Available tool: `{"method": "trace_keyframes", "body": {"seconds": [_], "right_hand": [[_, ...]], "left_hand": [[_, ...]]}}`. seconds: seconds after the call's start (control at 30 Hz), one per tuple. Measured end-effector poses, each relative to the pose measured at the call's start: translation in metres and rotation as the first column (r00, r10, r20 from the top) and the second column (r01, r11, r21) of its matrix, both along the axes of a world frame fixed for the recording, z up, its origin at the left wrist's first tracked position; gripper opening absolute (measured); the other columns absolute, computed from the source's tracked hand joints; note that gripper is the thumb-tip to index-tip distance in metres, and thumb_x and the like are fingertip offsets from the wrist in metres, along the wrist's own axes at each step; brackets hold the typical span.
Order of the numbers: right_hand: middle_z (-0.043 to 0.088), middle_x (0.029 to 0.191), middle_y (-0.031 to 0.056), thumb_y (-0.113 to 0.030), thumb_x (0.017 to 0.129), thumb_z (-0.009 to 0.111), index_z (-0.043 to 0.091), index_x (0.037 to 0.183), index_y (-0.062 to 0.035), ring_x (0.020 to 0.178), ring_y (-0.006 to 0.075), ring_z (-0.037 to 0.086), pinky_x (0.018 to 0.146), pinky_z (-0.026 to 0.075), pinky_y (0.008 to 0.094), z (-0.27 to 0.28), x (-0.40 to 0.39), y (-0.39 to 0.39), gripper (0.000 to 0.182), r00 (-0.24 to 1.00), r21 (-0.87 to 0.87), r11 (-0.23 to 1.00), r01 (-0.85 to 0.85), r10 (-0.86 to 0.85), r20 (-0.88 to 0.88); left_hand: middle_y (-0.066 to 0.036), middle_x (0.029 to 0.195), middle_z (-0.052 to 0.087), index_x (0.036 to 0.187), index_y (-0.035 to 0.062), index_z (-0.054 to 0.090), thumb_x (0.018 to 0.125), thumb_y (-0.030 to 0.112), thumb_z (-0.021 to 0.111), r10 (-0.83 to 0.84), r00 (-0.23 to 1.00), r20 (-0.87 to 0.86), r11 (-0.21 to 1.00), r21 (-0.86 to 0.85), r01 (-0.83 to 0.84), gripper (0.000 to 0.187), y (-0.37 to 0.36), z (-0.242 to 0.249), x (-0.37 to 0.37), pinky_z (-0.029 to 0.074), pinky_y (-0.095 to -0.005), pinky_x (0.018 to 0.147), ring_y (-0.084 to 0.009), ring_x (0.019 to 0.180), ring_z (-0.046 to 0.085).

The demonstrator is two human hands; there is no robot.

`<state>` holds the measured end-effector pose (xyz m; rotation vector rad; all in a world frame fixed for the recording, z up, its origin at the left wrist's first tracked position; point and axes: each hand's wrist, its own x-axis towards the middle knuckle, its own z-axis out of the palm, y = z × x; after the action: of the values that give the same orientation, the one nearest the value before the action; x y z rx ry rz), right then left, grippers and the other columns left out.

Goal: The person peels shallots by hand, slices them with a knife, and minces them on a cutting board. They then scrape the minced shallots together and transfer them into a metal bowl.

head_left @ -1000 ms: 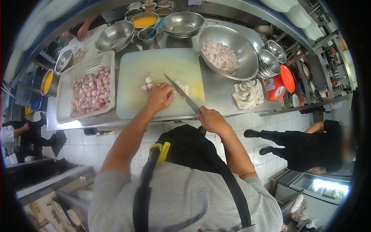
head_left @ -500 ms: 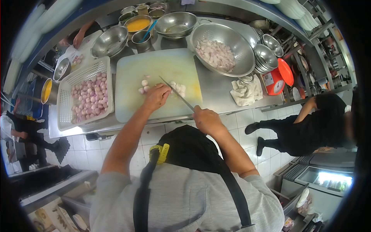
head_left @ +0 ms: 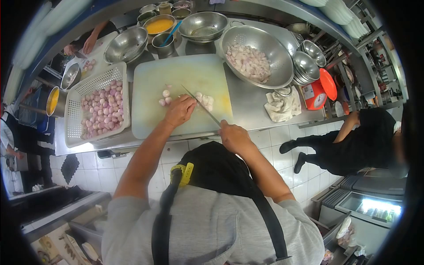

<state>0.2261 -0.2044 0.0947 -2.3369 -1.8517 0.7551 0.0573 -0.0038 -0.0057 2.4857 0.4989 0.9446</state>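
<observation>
My right hand [head_left: 235, 137] is wrapped round the handle of a kitchen knife [head_left: 204, 106], its blade slanting up and left over the cutting board [head_left: 150, 119]. Close against the blade's left side, my left hand [head_left: 180, 110] has its fingers bunched and pressed down; whatever lies under them is hidden. Right of the blade sits a small pile of chopped shallot [head_left: 206, 101]. A few peeled shallots [head_left: 166, 94] lie just beyond my left hand on the board.
A white plastic basket [head_left: 73, 126] of peeled shallots stands left of the board. To the right are a colander [head_left: 280, 59] of cut shallots, a crumpled cloth [head_left: 282, 107] and a red scale [head_left: 314, 95]. Steel bowls [head_left: 203, 25] line the back. A co-worker [head_left: 366, 141] stands at right.
My hands and the knife hold nearly the same place on the board. The person at far left has shifted further left, uncovering a dark floor mat; the co-worker at right has moved a foot slightly.
</observation>
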Motion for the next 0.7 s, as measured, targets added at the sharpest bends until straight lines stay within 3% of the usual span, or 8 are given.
{"method": "trace_keyframes", "body": {"seconds": [0.13,0.3,0.43,0.57,0.7], "right_hand": [[0.073,0.092,0.0270,-0.021,0.103,0.052,0.055,0.109,0.0010,0.092,0.0465,0.071,0.083,0.054,0.0566,0.030,-0.002,-0.005,0.023,1.000,-0.100,0.995,0.014,-0.014,-0.003],[0.072,0.093,0.0277,-0.022,0.103,0.055,0.055,0.109,0.0006,0.095,0.0467,0.071,0.085,0.054,0.0578,0.000,0.004,0.002,0.024,1.000,-0.045,0.999,0.008,-0.008,-0.006],[0.071,0.087,0.0276,-0.026,0.103,0.055,0.053,0.108,0.0002,0.090,0.0484,0.069,0.082,0.052,0.0584,0.025,0.002,-0.009,0.026,0.999,-0.057,0.998,0.024,-0.026,-0.033],[0.071,0.088,0.0282,-0.024,0.103,0.056,0.054,0.108,0.0006,0.091,0.0479,0.070,0.082,0.053,0.0580,-0.003,0.007,-0.006,0.025,1.000,-0.011,1.000,-0.026,0.026,-0.002],[0.072,0.091,0.0277,-0.021,0.102,0.056,0.055,0.107,0.0011,0.093,0.0466,0.071,0.084,0.054,0.0574,0.026,0.000,-0.002,0.023,1.000,-0.056,0.998,0.000,0.000,-0.012]], "left_hand": [[-0.011,0.091,0.067,0.095,0.0051,0.069,0.087,0.002,0.070,0.022,1.000,0.012,1.000,-0.009,-0.022,0.008,0.002,-0.004,-0.001,0.053,-0.0404,0.074,-0.0313,0.084,0.066],[-0.011,0.092,0.068,0.095,0.0049,0.070,0.087,0.003,0.071,0.027,1.000,0.004,0.999,-0.026,-0.027,0.008,-0.002,0.000,0.001,0.053,-0.0411,0.073,-0.0316,0.084,0.066],[-0.011,0.090,0.065,0.097,0.0061,0.069,0.090,0.007,0.069,0.021,1.000,0.022,0.999,-0.026,-0.020,0.007,0.001,-0.003,-0.002,0.052,-0.0425,0.072,-0.0330,0.084,0.065],[-0.011,0.091,0.064,0.097,0.0066,0.068,0.091,0.008,0.068,0.012,1.000,0.027,1.000,-0.005,-0.012,0.006,0.001,-0.008,0.000,0.052,-0.0433,0.072,-0.0337,0.083,0.064],[-0.011,0.091,0.068,0.094,0.0051,0.070,0.087,0.004,0.072,0.046,0.999,0.013,0.999,-0.013,-0.046,0.007,0.002,-0.004,-0.002,0.053,-0.0407,0.071,-0.0313,0.082,0.066]]}}
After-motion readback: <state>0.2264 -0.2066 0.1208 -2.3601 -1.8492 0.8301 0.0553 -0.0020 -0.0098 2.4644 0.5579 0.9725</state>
